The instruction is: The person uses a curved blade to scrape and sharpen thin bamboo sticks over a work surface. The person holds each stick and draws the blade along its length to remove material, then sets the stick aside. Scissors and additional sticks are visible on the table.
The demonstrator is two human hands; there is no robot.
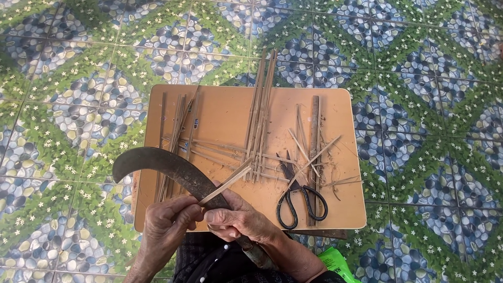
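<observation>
Left hand: the left hand (170,222) is sitting at the near edge of the tan rectangular board surface (225,112), its fingers closed, pinching the near end of the thin pale bamboo strip (226,182).
Right hand: the right hand (242,217) is touching the left hand, its fingers wrapping tightly around the handle of the dark rusty curved sickle knife (162,165).
Strip: it is lying against the knife blade, slanting up and right over the board.
Scissors: the black-handled scissors (298,196) are lying on the board, right of the right hand.
Sticks: the long split bamboo sticks (259,112) are lying lengthwise at the board's middle, reaching past its far edge.
Floor: the green and blue pebble-patterned tiled floor (419,63) is surrounding the board.
</observation>
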